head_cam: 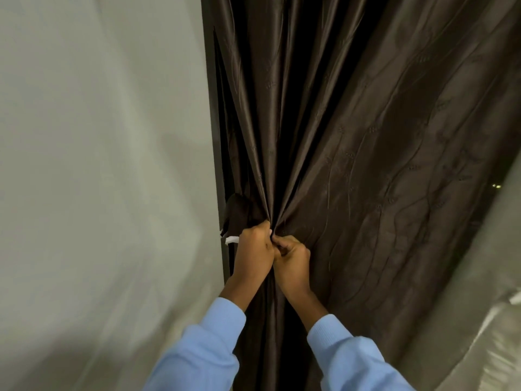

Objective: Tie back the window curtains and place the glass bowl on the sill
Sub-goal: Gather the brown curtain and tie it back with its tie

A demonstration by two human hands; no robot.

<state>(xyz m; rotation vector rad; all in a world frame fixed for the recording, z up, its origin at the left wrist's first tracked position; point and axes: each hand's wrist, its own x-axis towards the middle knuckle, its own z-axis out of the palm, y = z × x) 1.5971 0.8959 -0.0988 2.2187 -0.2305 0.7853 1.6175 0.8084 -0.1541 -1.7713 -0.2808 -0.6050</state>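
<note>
The brown curtain (366, 136) was soft, glossy stuff. I judged it slippery and fairly heavy in bulk, apt to slide out of a loose bunch, so the place to take it was the gathered waist, where the pleats converged just above my knuckles. My left hand (253, 249) was curled tight there, gripping the white tie (231, 239), whose short end stuck out on its outer side toward the wall (98, 136). My right hand (293, 258), knuckle to knuckle with the left, pinched the bunched cloth with thumb and bent fingers (whether it also held the tie's other end I could not tell). The glass bowl and the sill were out of view — nothing of them showed near either hand.
</note>
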